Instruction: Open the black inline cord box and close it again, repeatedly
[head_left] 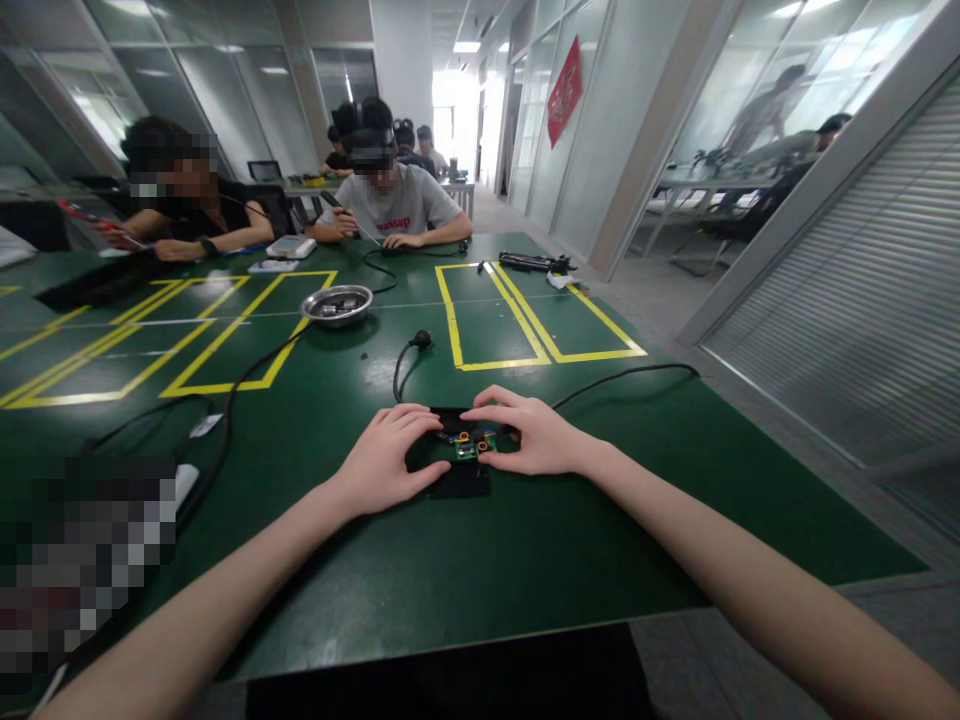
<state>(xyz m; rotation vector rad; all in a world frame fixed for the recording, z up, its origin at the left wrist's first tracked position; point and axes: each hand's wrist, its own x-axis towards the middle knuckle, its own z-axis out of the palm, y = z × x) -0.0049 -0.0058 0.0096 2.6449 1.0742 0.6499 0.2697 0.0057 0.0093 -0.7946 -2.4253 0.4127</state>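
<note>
A small green circuit board (466,452) with copper coils sits in an opened black case (459,484) on the green table. My left hand (386,455) curls round the case's left side, fingertips at its back part and thumb at the front. From the right, my right hand (529,435) closes on the board, its thumb at the board's front right edge and its fingers over the back of the case. The fingers partly hide both ends of the case. A black cord (622,377) runs right from behind my right hand, and a cord with a plug (422,340) lies just beyond.
A metal bowl (337,306) of small parts stands ahead to the left. Yellow tape (502,366) marks rectangles on the tabletop (525,560). A folded black tripod-like object (534,262) lies at the far edge. Two people work across the table; cables lie at left.
</note>
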